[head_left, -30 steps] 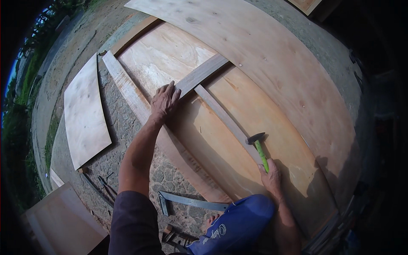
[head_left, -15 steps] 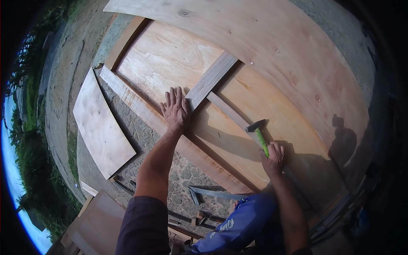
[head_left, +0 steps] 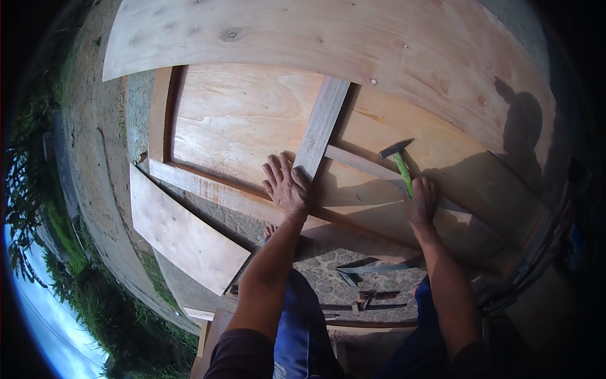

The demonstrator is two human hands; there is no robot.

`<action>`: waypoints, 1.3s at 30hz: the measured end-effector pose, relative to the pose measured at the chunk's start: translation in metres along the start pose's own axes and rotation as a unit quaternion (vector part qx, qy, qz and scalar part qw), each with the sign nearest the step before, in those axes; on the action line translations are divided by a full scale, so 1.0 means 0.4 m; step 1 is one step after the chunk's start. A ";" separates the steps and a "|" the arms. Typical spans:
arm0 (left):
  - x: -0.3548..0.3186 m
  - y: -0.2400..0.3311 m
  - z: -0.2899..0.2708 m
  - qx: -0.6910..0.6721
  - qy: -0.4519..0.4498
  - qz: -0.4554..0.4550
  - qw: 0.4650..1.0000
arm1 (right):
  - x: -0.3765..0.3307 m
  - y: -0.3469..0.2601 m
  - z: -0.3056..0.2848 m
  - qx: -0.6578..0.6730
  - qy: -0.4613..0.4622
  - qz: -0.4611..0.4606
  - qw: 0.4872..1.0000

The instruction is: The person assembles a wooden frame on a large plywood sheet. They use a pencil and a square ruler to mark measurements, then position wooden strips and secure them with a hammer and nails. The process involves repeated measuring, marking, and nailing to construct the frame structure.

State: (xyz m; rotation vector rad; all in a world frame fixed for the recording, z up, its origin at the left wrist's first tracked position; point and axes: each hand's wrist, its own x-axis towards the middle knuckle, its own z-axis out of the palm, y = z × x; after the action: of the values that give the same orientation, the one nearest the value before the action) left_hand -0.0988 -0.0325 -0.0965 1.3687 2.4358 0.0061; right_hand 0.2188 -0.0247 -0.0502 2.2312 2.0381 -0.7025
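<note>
My left hand [head_left: 285, 184] lies flat, fingers spread, on the near end of a grey wooden batten [head_left: 322, 126] that runs away from me across a large plywood sheet [head_left: 233, 120]. My right hand [head_left: 421, 203] grips the green handle of a hammer [head_left: 399, 161], whose dark head hovers just above a second, thinner batten [head_left: 363, 164] lying crosswise. That thin batten meets the grey one near my left hand. A long board [head_left: 214, 189] edges the sheet's near side.
A bigger plywood sheet [head_left: 353, 44] covers the far side. A loose plywood offcut [head_left: 183, 234] lies at the left on stony ground [head_left: 328, 265]. Metal tools and scraps [head_left: 363, 294] lie by my knees. Grass lies further left.
My view has swung and closed in on the work. My left hand stays pressed on the batten's end. My right hand has kept hold of the hammer, its head still above the thin batten.
</note>
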 end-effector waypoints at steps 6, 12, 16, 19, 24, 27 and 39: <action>0.012 -0.004 -0.022 -0.021 -0.072 0.000 0.997 | 0.000 -0.010 0.004 -0.016 0.025 0.014 0.999; 0.018 -0.027 -0.019 -0.012 -0.104 0.034 0.994 | -0.015 -0.001 0.002 -0.005 0.082 -0.034 0.996; 0.028 -0.038 -0.026 -0.012 -0.101 0.069 0.992 | -0.028 0.007 0.014 0.006 0.096 -0.025 0.995; 0.029 -0.052 -0.018 -0.014 -0.091 0.087 0.992 | -0.035 0.025 0.052 -0.004 0.145 -0.033 0.989; 0.057 -0.075 0.019 -0.003 -0.102 0.113 0.988 | -0.041 0.063 0.123 0.021 0.229 -0.018 0.973; 0.128 -0.092 -0.016 -0.044 -0.167 0.178 0.969 | -0.044 0.071 0.137 0.020 0.202 -0.001 0.979; 0.159 0.062 -0.539 0.112 -0.132 0.546 0.820 | -0.035 0.081 0.165 0.046 0.248 0.002 0.968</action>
State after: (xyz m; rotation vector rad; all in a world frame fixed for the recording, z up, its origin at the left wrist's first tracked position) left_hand -0.1728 0.0686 0.0918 2.4709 1.1674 -0.1788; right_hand 0.2296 -0.0636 -0.1132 2.6791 2.2341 -0.2526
